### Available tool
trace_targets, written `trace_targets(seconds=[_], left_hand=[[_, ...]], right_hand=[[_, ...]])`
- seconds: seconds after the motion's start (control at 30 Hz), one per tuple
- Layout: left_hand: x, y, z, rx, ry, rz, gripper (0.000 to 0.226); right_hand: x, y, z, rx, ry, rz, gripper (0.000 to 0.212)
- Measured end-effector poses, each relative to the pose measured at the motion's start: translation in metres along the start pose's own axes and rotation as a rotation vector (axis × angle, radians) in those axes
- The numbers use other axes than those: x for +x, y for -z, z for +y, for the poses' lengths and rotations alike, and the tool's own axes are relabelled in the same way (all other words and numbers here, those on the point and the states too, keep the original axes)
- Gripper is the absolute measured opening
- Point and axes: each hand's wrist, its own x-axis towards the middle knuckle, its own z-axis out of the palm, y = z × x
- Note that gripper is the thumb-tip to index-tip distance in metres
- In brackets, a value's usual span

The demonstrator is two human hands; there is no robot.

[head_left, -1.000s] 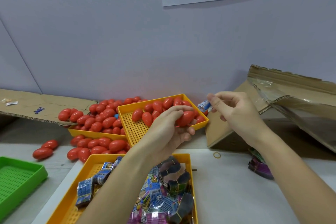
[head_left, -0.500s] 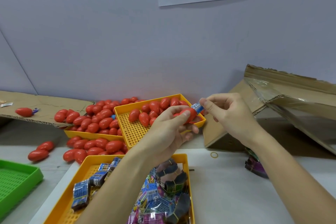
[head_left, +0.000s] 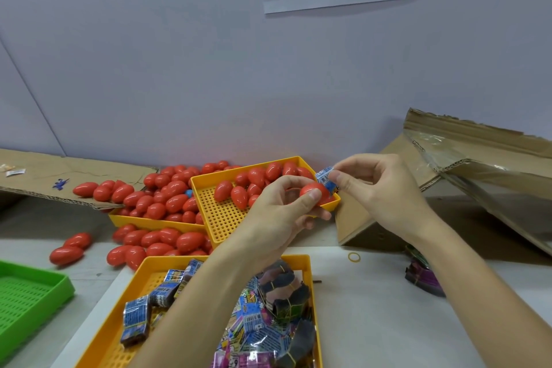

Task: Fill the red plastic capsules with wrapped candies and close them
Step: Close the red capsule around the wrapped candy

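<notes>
My left hand (head_left: 280, 212) grips a red plastic capsule (head_left: 313, 192) between thumb and fingers, over the front right corner of a tilted yellow tray (head_left: 221, 218) of red capsules. My right hand (head_left: 379, 188) pinches a blue wrapped candy (head_left: 325, 178) and holds it against the capsule's right end. I cannot tell whether the capsule is open. A nearer yellow tray (head_left: 304, 261) holds wrapped candies (head_left: 254, 317) in blue, purple and dark packets.
More red capsules (head_left: 161, 197) fill a second yellow tray and spill onto the table at left. A green tray (head_left: 33, 293) sits at lower left. Torn cardboard (head_left: 478, 164) stands at right, flat cardboard (head_left: 59, 176) at left. A rubber band (head_left: 354, 257) and purple packets (head_left: 424, 275) lie right.
My left hand lifted a red capsule from the tilted tray. My right hand brought the blue candy left and down until it met the capsule.
</notes>
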Motion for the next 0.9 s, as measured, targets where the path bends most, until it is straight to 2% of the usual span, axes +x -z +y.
trace_targets(seconds=[0.13,0.27,0.57,0.8,0.9], left_hand=[[0.0013,0.0019,-0.002,0.072,-0.012,0.024,0.026],[0.0021,0.003,-0.0027,0.116,-0.014,0.029,0.033],[0.0014,0.0058,-0.0026,0.127,-0.002,0.013,0.053],[0.0015,0.0087,-0.0028,0.161,-0.001,0.002,0.035],[0.0019,0.0094,-0.0031,0.167,-0.012,-0.001,0.035]], right_hand=[[-0.001,0.0009,-0.0013,-0.014,0.005,-0.055,0.012],[-0.0012,0.0009,-0.0014,-0.039,0.002,-0.109,0.006],[-0.0018,0.0016,-0.0017,-0.042,0.016,-0.104,0.006],[-0.0021,0.0021,-0.0012,-0.026,0.018,-0.151,0.01],[-0.0017,0.0022,-0.0001,-0.019,0.018,-0.163,0.016]])
